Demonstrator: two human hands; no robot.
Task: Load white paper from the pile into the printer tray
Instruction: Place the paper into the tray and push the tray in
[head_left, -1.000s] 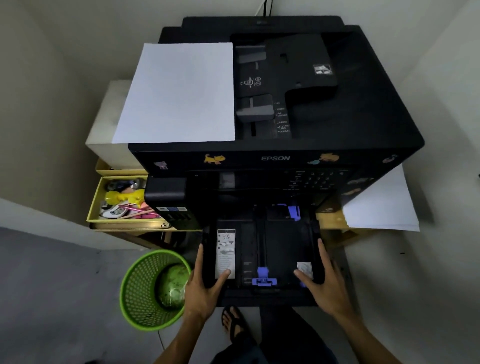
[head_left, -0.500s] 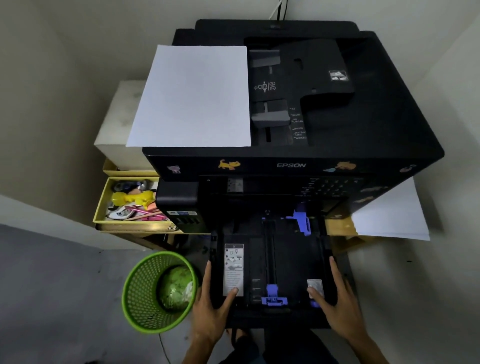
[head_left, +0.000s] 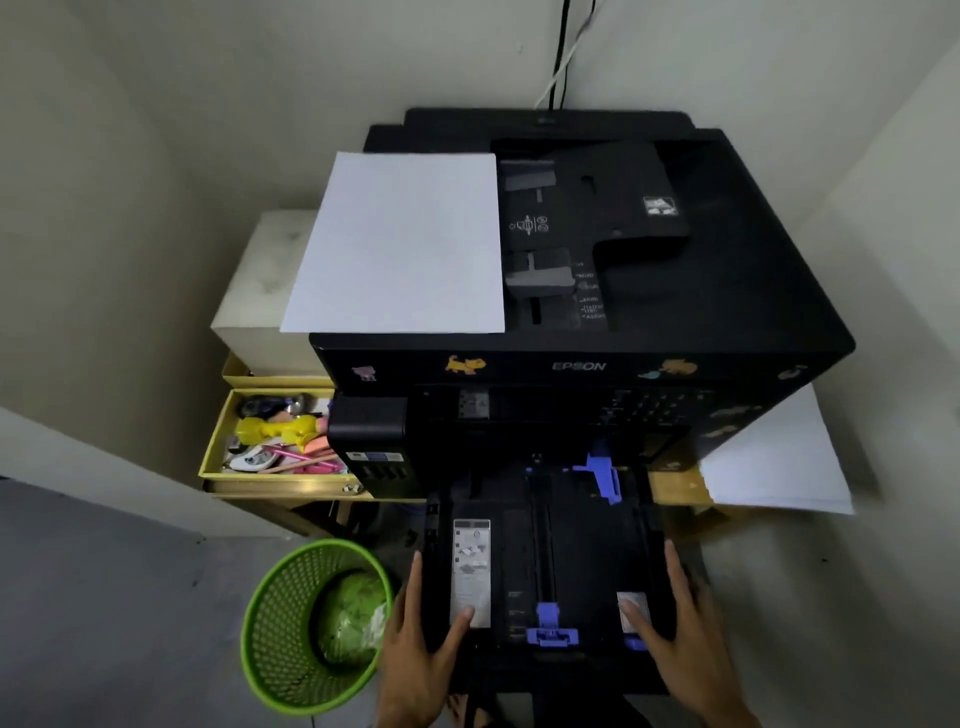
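Black plastic is forming the body of the large printer (head_left: 675, 312), which is sitting on a wooden desk (head_left: 675, 486) in a corner. A black paper tray (head_left: 582, 545) with blue plastic guides (head_left: 551, 631) is standing pulled out from the printer's lower front, and no paper is lying in it. The left hand (head_left: 421, 660) is gripping the tray's near left corner: the thumb is lying inside on a white instruction label (head_left: 471, 566), while the fingers are running along the outer left wall. The right hand (head_left: 685, 644) is gripping the near right corner in mirror fashion, with the thumb inside on a small white label and the fingers along the outer right wall.

A single white paper sheet (head_left: 405, 244) is lying flat on the left part of the printer's top. The pile of white paper (head_left: 774, 467) is lying on the desk to the right of the printer, partly under its overhanging corner and jutting past the desk edge, well apart from both hands.

A yellow open drawer (head_left: 270, 480) holding small mixed items is showing to the left of the printer. A green mesh wastebasket (head_left: 291, 623) is standing on the floor just beside the left hand.
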